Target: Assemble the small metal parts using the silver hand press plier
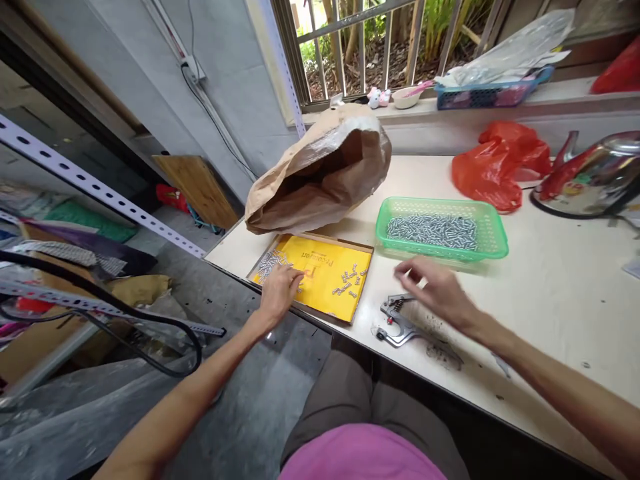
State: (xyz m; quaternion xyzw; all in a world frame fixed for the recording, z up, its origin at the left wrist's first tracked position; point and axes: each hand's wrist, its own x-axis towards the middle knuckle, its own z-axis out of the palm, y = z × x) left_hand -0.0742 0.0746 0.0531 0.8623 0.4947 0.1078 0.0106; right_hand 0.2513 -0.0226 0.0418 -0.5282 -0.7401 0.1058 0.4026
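Observation:
My left hand (pixel 279 293) is over the left part of a shallow tray with a yellow lining (pixel 320 293), its fingers closed in a pinch. Whatever is between those fingertips is too small to make out. Beside it lies a pile of small metal pins (pixel 270 261), and a looser group of joined-looking metal pieces (pixel 350 280) is on the tray's right side. My right hand (pixel 440 290) hovers above a metal hand press tool (pixel 397 323), fingers curled toward the thumb; anything they hold is not discernible. A green plastic basket (pixel 493 230) of small metal pins stands just behind it.
An open brown paper bag (pixel 305 180) leans behind the tray. A red plastic bag (pixel 500 163) and a shiny kettle (pixel 590 177) are at the back right. A blue basket (pixel 480 97) sits on the window sill. Perforated metal uprights (pixel 100 183) stand left of the table.

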